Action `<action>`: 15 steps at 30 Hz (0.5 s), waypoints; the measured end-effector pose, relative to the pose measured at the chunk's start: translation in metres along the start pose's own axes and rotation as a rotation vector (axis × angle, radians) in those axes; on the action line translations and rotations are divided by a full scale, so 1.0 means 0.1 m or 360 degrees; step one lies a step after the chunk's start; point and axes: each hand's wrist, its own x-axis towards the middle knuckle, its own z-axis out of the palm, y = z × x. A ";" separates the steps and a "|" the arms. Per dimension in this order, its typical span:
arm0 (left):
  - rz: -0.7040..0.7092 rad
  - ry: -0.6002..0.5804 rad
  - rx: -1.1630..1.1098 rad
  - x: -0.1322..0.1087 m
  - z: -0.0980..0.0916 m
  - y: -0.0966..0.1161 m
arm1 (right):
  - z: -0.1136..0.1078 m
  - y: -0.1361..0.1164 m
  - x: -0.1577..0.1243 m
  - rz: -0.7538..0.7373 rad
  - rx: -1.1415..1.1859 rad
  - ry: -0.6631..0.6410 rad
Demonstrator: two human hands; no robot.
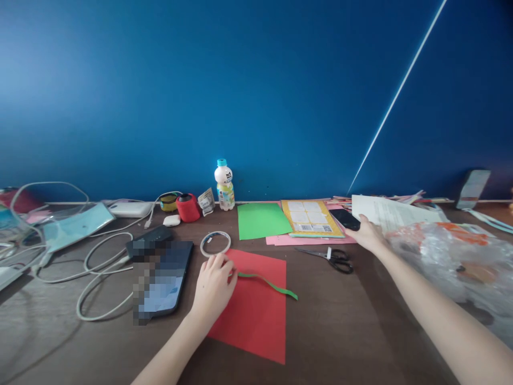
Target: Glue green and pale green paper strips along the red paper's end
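Note:
My left hand (213, 284) rests on the left edge of a red paper sheet (256, 315), fingers closed on one end of a thin green paper strip (272, 283) that trails right across the sheet. My right hand (367, 235) reaches far to the right, touching a black phone (344, 219) beside a white sheet of paper (390, 214); its fingers are mostly hidden. A roll of clear tape (215, 243) lies just beyond the left hand. Black scissors (334, 258) lie between the two hands.
A green sheet (262, 220), a yellow printed pad (310, 218) and pink paper (308, 240) lie at the back. A bottle (224, 185), red speaker (188, 207), tablet (164, 283), white cables (100, 267) and a plastic bag (452, 256) crowd the brown table (340, 331).

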 end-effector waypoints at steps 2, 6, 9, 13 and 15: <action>-0.0108 -0.0008 -0.0180 0.01 0.01 -0.01 | -0.06 -0.07 -0.04 0.0007 0.0054 0.0080; -0.0278 -0.0048 -0.0606 0.05 0.05 -0.05 | -0.18 -0.29 -0.26 -0.0086 0.0198 0.0221; -0.0263 -0.0060 -0.0577 0.08 0.02 -0.07 | -0.23 -0.52 -0.56 -0.0335 0.0550 0.0492; -0.0122 -0.0090 -0.0233 0.12 -0.08 0.03 | -0.18 -0.88 -1.03 -0.0664 0.1098 0.0471; -0.0099 -0.0153 -0.0266 0.16 -0.12 0.11 | -0.09 -1.08 -1.25 -0.0768 0.1261 0.0356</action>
